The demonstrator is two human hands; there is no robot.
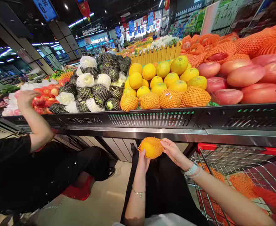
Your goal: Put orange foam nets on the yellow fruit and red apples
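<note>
An orange (148,150) sits partly inside an orange foam net sleeve (157,147), held over my lap in front of the display. My left hand (143,161) cups the fruit from below, its thumb on the bare peel. At the net's right end, my right hand (172,150) pinches the mesh between thumb and fingers. Behind them on the shelf lies a pile of bare yellow-orange citrus (156,80), with several netted ones (171,98) along the front row.
A black slatted rail (152,121) edges the display. Netted dark and pale fruit (100,94) lies left, large reddish fruit (246,77) right. A wire shopping cart (236,157) with orange netting (242,183) inside stands at my right. A person in black (22,169) sits at left.
</note>
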